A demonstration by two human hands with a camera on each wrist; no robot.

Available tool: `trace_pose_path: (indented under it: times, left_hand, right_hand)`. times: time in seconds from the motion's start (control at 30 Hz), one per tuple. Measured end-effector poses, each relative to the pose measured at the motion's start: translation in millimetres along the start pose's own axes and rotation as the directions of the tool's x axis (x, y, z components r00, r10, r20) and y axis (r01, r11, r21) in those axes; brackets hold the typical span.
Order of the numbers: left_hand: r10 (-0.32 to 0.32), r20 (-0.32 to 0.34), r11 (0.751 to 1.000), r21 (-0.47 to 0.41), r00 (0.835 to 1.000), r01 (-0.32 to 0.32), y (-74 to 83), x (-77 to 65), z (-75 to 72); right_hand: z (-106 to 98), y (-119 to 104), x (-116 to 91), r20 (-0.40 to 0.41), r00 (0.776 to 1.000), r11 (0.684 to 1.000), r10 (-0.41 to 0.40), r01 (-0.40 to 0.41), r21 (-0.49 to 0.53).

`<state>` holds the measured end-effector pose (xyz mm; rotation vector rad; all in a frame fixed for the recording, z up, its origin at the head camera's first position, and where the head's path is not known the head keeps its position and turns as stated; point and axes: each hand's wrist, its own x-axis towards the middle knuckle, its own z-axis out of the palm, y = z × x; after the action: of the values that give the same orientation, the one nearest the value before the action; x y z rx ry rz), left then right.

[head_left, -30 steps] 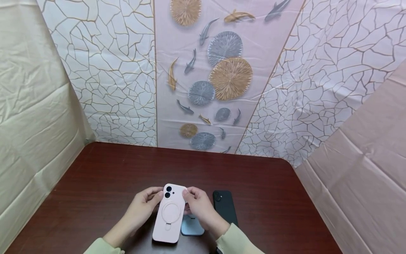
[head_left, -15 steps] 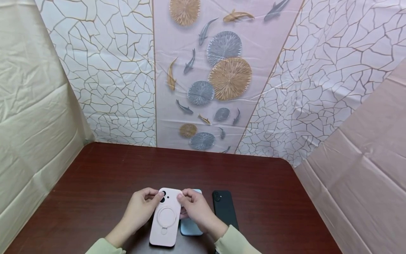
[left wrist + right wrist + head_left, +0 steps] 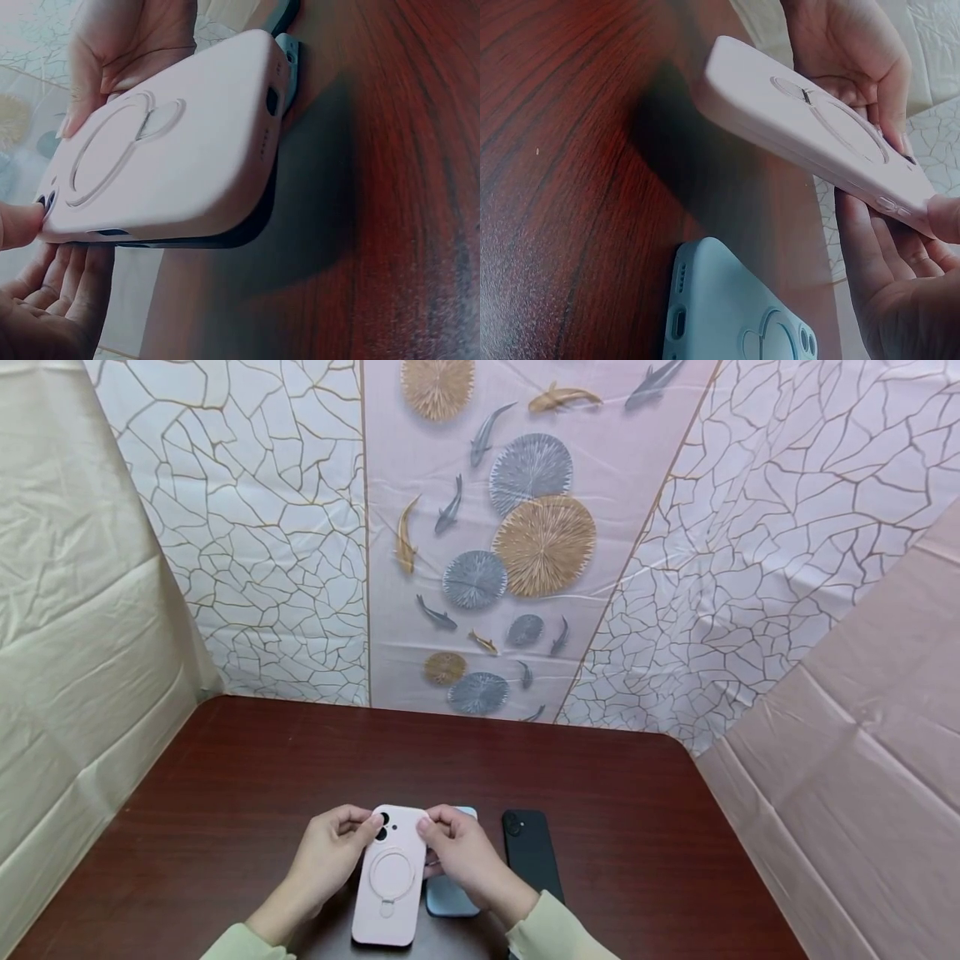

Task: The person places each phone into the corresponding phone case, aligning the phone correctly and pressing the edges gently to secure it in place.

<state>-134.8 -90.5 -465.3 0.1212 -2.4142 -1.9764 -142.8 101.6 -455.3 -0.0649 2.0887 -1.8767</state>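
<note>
A pale pink phone case [image 3: 386, 914] with a ring on its back is held up between both hands, camera end away from me. My left hand [image 3: 326, 856] pinches its upper left corner, thumb on the back beside the camera lenses and fingers underneath. At the upper right corner, my right hand [image 3: 467, 860] pinches in the same way, its thumb [image 3: 946, 217] near the side buttons. The left wrist view shows a dark layer [image 3: 255, 221] under the pink case [image 3: 202, 165], along its lower edge. Shadow on the tabletop lies beneath it.
A light blue phone case [image 3: 453, 902] with its own ring lies on the table, partly hidden by my right hand. To its right lies a black phone [image 3: 534, 860], partly covered by my sleeve. The dark red wood table [image 3: 300, 752] ends at patterned cloth [image 3: 480, 635] behind.
The pink case and both hands have shifted slightly left and toward me, mostly in the first half second. More of the blue case's far end shows. The grip is the same.
</note>
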Motion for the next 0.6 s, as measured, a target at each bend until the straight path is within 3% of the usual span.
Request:
trace_pose_path:
  times: [0.17,0.3,0.5,0.6]
  left_hand:
    - [-0.022,0.009,1.000,-0.017,1.000,0.022,-1.8,0.0,0.0]
    - [-0.069,0.053,0.993,-0.091,0.996,0.074,-2.8,0.6,0.3]
    - [-0.126,0.156,0.953,-0.254,0.980,0.163,-4.7,3.6,-0.5]
    - [-0.126,0.195,0.943,-0.282,0.973,0.179,-3.4,4.4,0.2]
  right_hand:
    - [-0.3,-2.9,-1.1,0.013,1.000,1.000,0.010,-0.010,-0.014]
    - [-1.4,-3.2,-1.7,0.002,1.000,0.999,0.009,-0.009,-0.032]
    - [-3.6,-3.7,-1.4,-0.003,1.000,1.000,0.016,-0.016,-0.020]
    - [-4.4,-4.9,-1.8,-0.009,1.000,1.000,0.015,-0.015,-0.025]
